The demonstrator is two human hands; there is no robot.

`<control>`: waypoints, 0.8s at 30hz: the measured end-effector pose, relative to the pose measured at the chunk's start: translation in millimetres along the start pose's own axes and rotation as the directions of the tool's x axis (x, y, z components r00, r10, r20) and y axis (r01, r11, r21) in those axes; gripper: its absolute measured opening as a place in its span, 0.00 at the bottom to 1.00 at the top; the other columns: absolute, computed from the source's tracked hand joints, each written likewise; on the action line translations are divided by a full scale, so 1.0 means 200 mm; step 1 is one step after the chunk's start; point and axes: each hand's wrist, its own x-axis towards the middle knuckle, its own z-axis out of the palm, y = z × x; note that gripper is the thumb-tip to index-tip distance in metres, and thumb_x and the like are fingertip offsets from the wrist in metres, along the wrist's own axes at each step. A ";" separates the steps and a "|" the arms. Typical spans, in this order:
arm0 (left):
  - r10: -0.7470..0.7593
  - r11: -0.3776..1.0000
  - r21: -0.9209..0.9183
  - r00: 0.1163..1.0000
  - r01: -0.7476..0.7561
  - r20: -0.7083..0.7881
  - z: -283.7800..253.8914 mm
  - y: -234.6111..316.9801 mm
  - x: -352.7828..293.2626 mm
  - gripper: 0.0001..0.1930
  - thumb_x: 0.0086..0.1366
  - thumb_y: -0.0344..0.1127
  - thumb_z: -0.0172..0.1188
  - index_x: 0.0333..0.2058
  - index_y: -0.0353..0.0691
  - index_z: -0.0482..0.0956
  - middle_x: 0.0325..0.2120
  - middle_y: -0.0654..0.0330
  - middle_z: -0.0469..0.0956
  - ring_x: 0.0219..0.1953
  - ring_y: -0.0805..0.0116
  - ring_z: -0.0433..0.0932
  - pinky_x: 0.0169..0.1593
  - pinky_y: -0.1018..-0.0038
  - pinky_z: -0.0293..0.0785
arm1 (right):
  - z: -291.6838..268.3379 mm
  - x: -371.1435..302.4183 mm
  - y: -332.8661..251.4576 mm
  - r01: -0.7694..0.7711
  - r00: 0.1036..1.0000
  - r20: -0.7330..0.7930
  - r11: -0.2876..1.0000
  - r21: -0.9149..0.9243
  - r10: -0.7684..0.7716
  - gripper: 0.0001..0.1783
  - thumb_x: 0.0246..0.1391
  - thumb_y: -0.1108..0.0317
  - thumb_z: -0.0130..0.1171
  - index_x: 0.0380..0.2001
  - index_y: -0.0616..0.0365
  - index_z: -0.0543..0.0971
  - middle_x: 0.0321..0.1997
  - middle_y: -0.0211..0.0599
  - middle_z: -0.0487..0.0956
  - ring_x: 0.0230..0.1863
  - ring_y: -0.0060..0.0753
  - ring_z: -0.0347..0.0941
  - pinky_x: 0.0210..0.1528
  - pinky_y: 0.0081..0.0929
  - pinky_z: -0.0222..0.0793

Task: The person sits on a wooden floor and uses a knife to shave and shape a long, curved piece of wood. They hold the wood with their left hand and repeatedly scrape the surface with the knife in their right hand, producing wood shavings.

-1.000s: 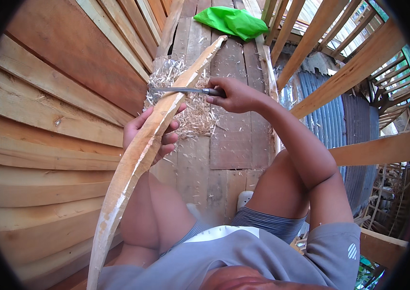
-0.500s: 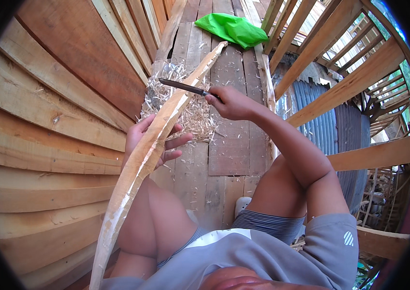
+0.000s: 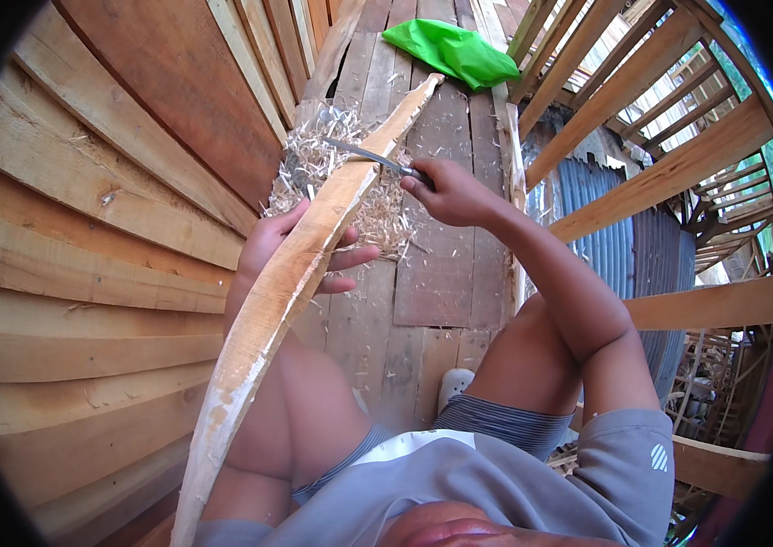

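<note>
R hand (image 3: pixel 446 191) at 1 o'clock: clenched on knife (image 3: pixel 393 165), blade laid across long wood pc. (image 3: pixel 286 264), which runs approx. 7 to 12 o'clock. L hand (image 3: pixel 263 242) – beneath wood, fingers loosely extended, unclenched. Shavings (image 3: pixel 386 223) – 11 to 12 o'clock, on plank floor (image 3: pixel 432 287).

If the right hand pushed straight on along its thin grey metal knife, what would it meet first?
Probably the long curved pale wooden piece ahead of the right hand, crossed by the knife; depth is unclear.

Left hand (image 3: pixel 262 244) cups loosely; right hand (image 3: pixel 450 192) clenches.
</note>
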 end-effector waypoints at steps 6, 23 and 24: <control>-0.052 0.942 -0.291 0.927 0.169 0.372 -0.20 -0.03 0.13 0.25 0.75 0.50 0.33 0.56 0.37 0.66 0.34 0.56 0.70 0.29 0.67 0.70 0.27 0.72 0.77 | 0.04 -0.07 -0.35 -0.135 0.983 -0.155 0.961 -0.239 0.100 0.39 0.69 0.44 0.35 0.15 0.65 0.76 0.16 0.58 0.72 0.22 0.61 0.72 0.33 0.52 0.68; 0.044 0.992 -0.123 0.985 -0.024 0.167 -0.12 -0.05 0.03 0.20 0.77 0.42 0.36 0.56 0.32 0.63 0.31 0.56 0.70 0.22 0.77 0.70 0.20 0.83 0.72 | 0.09 -0.08 -0.45 -0.003 0.982 -0.173 0.911 -0.413 -0.075 0.33 0.64 0.54 0.41 0.10 0.63 0.75 0.12 0.54 0.72 0.18 0.62 0.73 0.25 0.51 0.71; 0.032 0.986 -0.166 0.976 0.004 0.214 -0.13 -0.05 0.05 0.21 0.77 0.44 0.35 0.56 0.34 0.64 0.32 0.55 0.71 0.23 0.74 0.70 0.22 0.80 0.72 | 0.08 -0.03 -0.34 -0.044 0.969 -0.240 0.911 -0.409 -0.061 0.33 0.64 0.54 0.41 0.10 0.63 0.75 0.12 0.55 0.71 0.18 0.62 0.73 0.25 0.51 0.72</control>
